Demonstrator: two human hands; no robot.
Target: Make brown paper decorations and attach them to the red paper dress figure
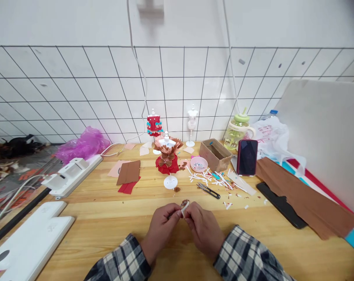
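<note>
My left hand pinches a small brown crepe paper piece at the front of the wooden table. My right hand is closed on a narrow white strip, which curves across that paper between both sets of fingertips. Just beyond my hands stands a mini dress form on a white base, dressed in red and brown pleated paper. A loose brown pleated bit lies by its base. Black thread snips rest to the right, beside scattered white strips.
Brown paper sheets lie left of the dress form. Behind it stand a red-dressed form and a bare white form. To the right are a pink bowl, cardboard box, phone and drink jug. A power strip is left.
</note>
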